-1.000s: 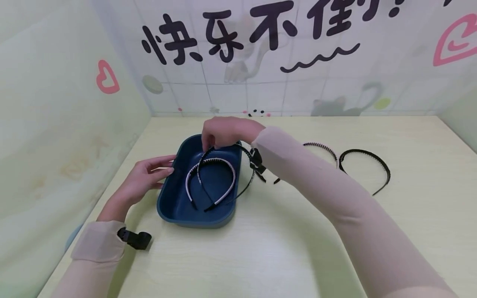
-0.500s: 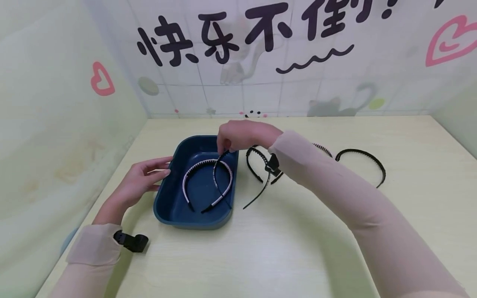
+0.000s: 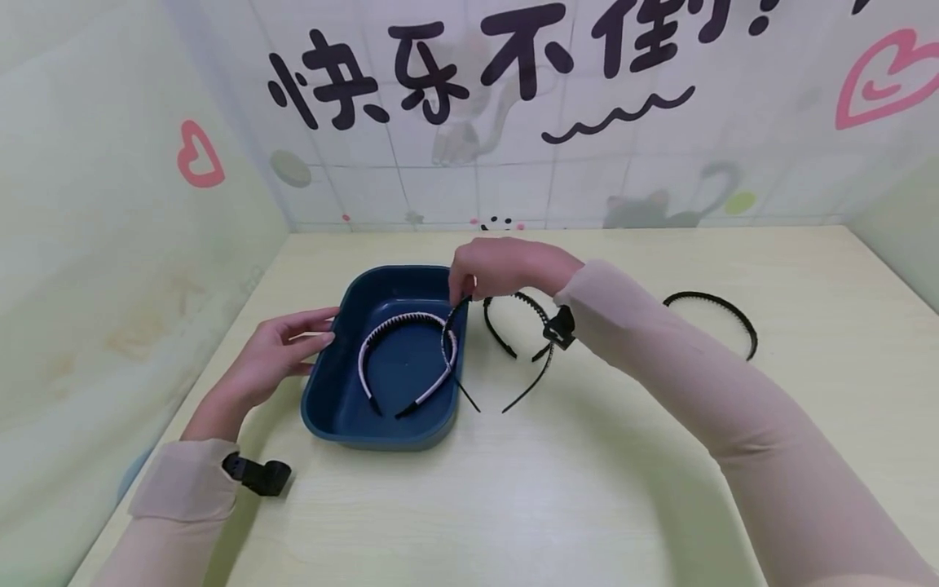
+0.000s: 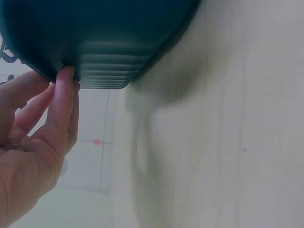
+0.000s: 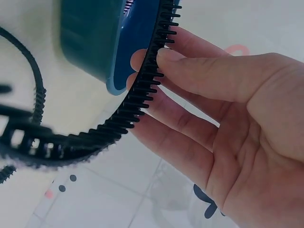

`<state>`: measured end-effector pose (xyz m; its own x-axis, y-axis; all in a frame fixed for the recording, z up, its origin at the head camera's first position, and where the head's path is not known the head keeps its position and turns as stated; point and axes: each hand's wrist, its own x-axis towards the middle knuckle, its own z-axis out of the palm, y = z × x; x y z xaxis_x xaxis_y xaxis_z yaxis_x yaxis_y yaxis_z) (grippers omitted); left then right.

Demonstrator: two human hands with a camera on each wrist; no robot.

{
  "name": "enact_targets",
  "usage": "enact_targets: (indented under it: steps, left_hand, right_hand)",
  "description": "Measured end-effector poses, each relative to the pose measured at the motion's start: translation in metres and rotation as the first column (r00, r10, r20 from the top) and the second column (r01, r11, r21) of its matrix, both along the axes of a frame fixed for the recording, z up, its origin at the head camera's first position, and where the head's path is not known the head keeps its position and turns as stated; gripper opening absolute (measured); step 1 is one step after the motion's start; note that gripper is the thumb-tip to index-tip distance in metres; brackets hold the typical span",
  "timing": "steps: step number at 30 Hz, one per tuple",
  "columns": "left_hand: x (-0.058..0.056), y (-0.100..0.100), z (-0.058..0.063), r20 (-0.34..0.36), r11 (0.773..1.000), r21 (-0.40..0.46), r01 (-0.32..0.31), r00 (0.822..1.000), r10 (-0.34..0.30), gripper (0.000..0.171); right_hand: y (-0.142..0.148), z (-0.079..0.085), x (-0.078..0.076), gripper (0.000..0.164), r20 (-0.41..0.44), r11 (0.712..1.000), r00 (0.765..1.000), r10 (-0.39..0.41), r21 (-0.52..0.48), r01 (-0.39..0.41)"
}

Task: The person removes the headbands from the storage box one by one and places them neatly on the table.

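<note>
My right hand (image 3: 487, 267) pinches a thin black headband (image 5: 124, 124) between thumb and fingers. Its toothed inner side shows up close in the right wrist view. The band hangs across the right rim of a dark blue plastic bin (image 3: 317, 412), its ends spread below the hand. Inside the bin lies a white headband (image 3: 407, 316) with black teeth and black tips. At the bin's left side, my left hand (image 3: 267, 359) touches the outer wall with extended fingers (image 4: 64, 102).
Just right of the bin, a black headband (image 3: 495, 330) lies on the pale wooden table (image 3: 557, 489). Farther right is another black headband (image 3: 722, 305), partly covered by my right sleeve. A printed backdrop (image 3: 506, 187) stands behind the table.
My right hand has moved right with the black headband, from over the bin to its right rim. My left hand stays at the bin's side.
</note>
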<state>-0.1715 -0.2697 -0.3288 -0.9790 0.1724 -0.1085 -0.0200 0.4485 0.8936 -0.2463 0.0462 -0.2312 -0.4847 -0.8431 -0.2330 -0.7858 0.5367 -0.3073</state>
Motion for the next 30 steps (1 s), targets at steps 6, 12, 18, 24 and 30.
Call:
enact_targets:
  steps: [6,12,18,24,30]
  left_hand:
    - [-0.001,0.0,0.0,0.0,1.0,0.0,0.003,1.0,-0.003,0.055]
    - [-0.001,0.001,0.0,-0.008,1.0,-0.008,0.005,1.0,-0.005,0.056]
    - [-0.002,0.0,-0.002,-0.012,1.0,-0.019,-0.001,1.0,0.001,0.056]
    - [-0.001,0.0,-0.003,-0.011,1.0,-0.024,-0.003,1.0,0.003,0.057]
    - [-0.001,-0.001,-0.003,-0.007,0.999,-0.032,-0.004,1.0,0.004,0.057]
  right_hand:
    - [0.008,-0.001,0.002,0.038,-0.007,1.0,1.0,0.002,-0.017,-0.002]
    - [0.014,-0.001,0.004,0.034,-0.02,1.0,1.0,-0.003,-0.013,0.002]
    - [0.022,-0.004,0.008,0.032,-0.005,1.0,1.0,-0.014,-0.027,0.014]
    - [0.032,-0.011,0.012,0.032,0.014,0.999,0.999,-0.036,-0.016,0.036]
    - [0.039,-0.022,0.015,0.033,0.034,0.998,0.998,-0.054,-0.024,0.054]
